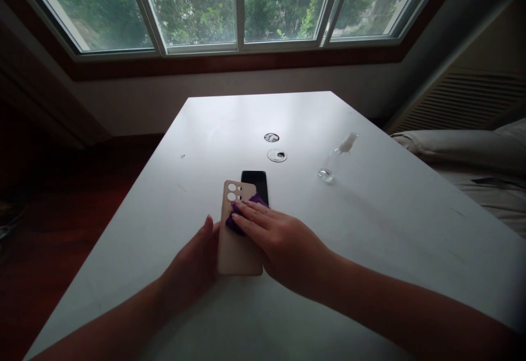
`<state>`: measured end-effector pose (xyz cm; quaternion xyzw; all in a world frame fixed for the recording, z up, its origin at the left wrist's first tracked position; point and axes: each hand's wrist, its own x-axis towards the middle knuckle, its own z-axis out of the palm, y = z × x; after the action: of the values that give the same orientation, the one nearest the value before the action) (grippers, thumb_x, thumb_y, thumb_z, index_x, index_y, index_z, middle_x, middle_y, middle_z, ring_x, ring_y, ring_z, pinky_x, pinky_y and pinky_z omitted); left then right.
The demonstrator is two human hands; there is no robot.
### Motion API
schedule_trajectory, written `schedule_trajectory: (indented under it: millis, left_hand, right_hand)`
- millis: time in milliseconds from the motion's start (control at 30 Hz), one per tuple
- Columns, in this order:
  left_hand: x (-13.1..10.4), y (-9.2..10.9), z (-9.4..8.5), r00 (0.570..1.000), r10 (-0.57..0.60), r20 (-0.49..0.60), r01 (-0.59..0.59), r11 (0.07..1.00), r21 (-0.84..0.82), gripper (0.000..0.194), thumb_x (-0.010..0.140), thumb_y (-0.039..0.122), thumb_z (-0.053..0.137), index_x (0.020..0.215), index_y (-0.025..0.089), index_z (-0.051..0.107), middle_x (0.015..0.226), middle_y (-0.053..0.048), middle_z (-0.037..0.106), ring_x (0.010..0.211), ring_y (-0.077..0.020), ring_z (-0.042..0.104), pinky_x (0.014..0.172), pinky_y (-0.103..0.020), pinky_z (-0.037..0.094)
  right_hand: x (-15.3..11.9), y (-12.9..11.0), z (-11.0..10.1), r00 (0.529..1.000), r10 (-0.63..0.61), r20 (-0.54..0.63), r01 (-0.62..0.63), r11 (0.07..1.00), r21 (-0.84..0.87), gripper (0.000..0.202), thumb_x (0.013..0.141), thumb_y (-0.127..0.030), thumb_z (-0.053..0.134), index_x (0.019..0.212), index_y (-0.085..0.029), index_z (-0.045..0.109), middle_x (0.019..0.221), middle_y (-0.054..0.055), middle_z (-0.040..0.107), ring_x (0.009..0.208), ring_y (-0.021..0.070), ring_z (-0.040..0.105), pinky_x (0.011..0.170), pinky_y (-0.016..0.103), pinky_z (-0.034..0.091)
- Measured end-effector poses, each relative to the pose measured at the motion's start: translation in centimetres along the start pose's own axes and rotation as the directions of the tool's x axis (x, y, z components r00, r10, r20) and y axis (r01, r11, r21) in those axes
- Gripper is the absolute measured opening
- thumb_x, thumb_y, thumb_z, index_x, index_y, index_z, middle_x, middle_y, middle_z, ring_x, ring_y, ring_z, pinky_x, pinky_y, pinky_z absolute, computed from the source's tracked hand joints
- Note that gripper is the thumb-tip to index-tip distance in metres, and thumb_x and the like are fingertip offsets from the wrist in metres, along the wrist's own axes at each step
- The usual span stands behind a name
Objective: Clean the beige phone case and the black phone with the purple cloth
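Observation:
A beige phone case (pixel 240 254) with camera holes at its upper left is held above the table by my left hand (pixel 197 257). That hand supports the case from its left side and from below, where most of its fingers are hidden. My right hand (pixel 283 240) presses a purple cloth (pixel 235 225) flat against the outer back of the case. Partly covered by the case, a black phone (pixel 255 179) lies on the table just behind it.
The white table (pixel 164 196) reaches toward a window. A clear spray bottle (pixel 339 155) lies on its side at the right. Beyond the phone are a round hole (pixel 272 137) and a round cable cover (pixel 276 155). A cushioned seat (pixel 460 169) is off the right edge.

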<state>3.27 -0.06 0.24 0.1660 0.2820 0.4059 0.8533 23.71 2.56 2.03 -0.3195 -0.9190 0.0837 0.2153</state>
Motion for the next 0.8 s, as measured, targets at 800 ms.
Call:
schedule_trajectory:
  millis: [800]
  left_hand:
    - [-0.6,0.3,0.0,0.990,-0.049,-0.134,0.048,0.999,-0.010,0.050,0.101,0.047,0.049,0.137,0.014,0.057,0.118,-0.014,0.069,0.105,-0.0239,0.067,0.090,-0.033,0.053]
  right_hand:
    - [0.4,-1.8,-0.2,0.980,-0.172,0.099,0.165,0.984,0.072,0.050,0.107,-0.031,0.037,0.152,-0.009,0.042,0.159,0.011,0.033,0.150,0.0256,0.026,0.128,0.045,0.017]
